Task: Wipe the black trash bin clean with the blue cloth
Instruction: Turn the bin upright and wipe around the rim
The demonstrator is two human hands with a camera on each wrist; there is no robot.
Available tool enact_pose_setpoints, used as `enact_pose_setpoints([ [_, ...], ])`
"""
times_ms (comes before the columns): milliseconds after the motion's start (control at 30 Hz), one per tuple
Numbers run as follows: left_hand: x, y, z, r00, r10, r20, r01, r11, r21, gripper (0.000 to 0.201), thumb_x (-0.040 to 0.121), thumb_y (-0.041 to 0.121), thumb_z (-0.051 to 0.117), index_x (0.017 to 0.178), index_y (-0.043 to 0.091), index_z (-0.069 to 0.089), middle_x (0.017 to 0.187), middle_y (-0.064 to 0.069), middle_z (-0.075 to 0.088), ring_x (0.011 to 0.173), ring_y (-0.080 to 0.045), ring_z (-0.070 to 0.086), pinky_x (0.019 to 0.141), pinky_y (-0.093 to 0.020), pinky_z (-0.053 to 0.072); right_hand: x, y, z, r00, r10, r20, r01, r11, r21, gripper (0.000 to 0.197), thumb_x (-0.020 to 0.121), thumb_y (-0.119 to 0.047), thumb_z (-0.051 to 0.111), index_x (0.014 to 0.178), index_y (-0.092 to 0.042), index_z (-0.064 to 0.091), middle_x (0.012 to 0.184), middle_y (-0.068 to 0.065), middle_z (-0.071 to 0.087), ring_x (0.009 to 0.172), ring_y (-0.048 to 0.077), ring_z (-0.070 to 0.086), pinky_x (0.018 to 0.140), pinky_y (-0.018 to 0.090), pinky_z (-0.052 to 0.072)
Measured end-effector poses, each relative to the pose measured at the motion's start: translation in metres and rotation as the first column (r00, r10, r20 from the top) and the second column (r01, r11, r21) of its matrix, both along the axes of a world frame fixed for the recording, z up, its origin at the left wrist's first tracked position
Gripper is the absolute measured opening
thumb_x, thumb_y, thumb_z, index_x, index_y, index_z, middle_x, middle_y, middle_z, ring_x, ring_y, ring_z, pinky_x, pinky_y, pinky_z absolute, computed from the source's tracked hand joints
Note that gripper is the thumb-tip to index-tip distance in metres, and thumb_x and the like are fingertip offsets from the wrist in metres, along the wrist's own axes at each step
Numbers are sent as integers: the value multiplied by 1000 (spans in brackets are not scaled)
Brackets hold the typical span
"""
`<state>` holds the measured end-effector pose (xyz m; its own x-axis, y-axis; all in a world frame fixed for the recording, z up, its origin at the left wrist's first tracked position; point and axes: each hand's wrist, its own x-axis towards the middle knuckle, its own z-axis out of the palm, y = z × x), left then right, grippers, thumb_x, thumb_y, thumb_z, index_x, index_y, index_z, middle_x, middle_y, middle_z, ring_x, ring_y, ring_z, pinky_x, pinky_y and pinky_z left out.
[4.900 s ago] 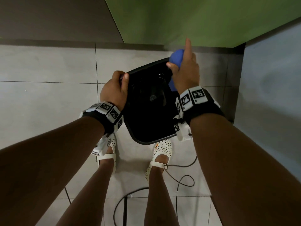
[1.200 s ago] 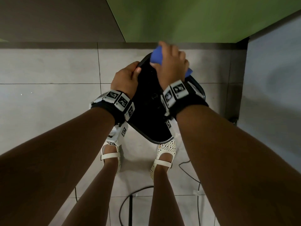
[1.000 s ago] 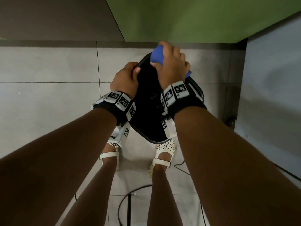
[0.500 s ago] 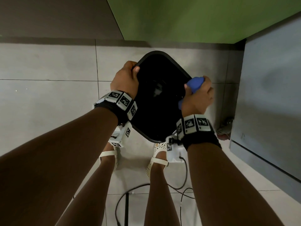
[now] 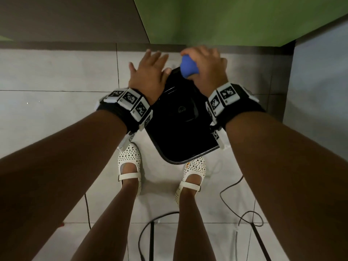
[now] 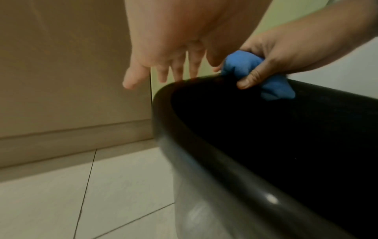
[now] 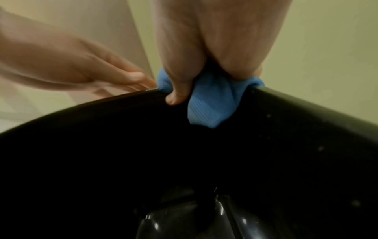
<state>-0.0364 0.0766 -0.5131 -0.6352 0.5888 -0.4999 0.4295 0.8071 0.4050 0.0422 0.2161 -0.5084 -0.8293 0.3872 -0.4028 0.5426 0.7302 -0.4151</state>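
Left hand has let go of the black trash bin rim, fingers now spread at upper centre, while right hand grips blue cloth back on the far rim, so wiping likely continues unsteadied.

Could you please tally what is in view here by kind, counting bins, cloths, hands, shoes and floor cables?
Bin: 1
Cloth: 1
Hands: 2, left hand and right hand
Shoes: 2, one and the other
Cables: several, count unclear
Total without cables: 6
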Motion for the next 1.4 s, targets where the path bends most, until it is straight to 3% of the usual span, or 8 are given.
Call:
enact_pose_setpoints([
  [100,1,5,-7,987,-80,142,78,997,17,46,98,36,26,137,15,37,146,-10,40,141,-27,26,111,-54,20,-13,-4,-1,994,108,19,-108,994,1,58,77,-13,60,127,-38,46,132,-9,44,122,24,36,91,36,28],
  [267,8,2,-5,984,14,179,-26,997,68,35,100,27,29,126,9,44,112,-23,61,101,-39,56,76,-35,38,-14,-6,-3,995,85,52,-86,996,20,55,80,-17,60,129,-34,43,132,-3,42,123,25,35,94,39,31],
  [400,10,2,-2,985,34,168,-39,999,30,35,99,34,27,123,14,44,105,-20,63,94,-38,58,78,-41,43,-2,-8,-4,982,-184,52,184,983,-1,56,82,-23,60,134,-29,38,134,3,40,121,27,38,95,45,39],
  [667,14,2,0,975,105,197,-112,994,21,35,98,37,28,127,26,44,110,-14,64,100,-37,58,84,-41,45,58,-25,-13,737,-670,87,649,738,188,56,80,-32,64,130,-25,39,126,6,47,112,31,48,95,54,38],
  [800,17,-1,0,968,117,220,-139,987,86,43,92,43,26,131,33,41,111,-11,65,101,-35,59,89,-46,47,50,-26,-13,700,-706,-110,688,625,370,59,53,-30,80,105,-22,54,92,7,63,76,30,61,68,44,50],
  [967,14,-3,-2,947,208,244,-246,959,139,38,95,33,31,131,29,43,111,-11,66,102,-33,59,92,-44,47,31,-10,-6,822,-551,143,539,834,117,52,85,-27,60,131,-25,37,132,5,42,116,29,41,98,44,31],
  [1233,11,-7,-6,952,203,228,-237,963,130,40,98,30,33,137,26,40,119,-15,62,107,-34,58,88,-34,43,-27,-20,-2,959,-274,65,274,962,22,55,84,-20,60,134,-32,37,136,1,39,122,27,37,104,42,26],
  [1400,15,-9,-6,961,219,170,-233,970,65,37,98,34,32,133,32,41,116,-13,64,104,-36,58,86,-39,44,-3,-17,1,918,-389,74,390,921,-1,53,86,-19,58,134,-28,37,133,3,42,120,27,41,105,48,30],
])
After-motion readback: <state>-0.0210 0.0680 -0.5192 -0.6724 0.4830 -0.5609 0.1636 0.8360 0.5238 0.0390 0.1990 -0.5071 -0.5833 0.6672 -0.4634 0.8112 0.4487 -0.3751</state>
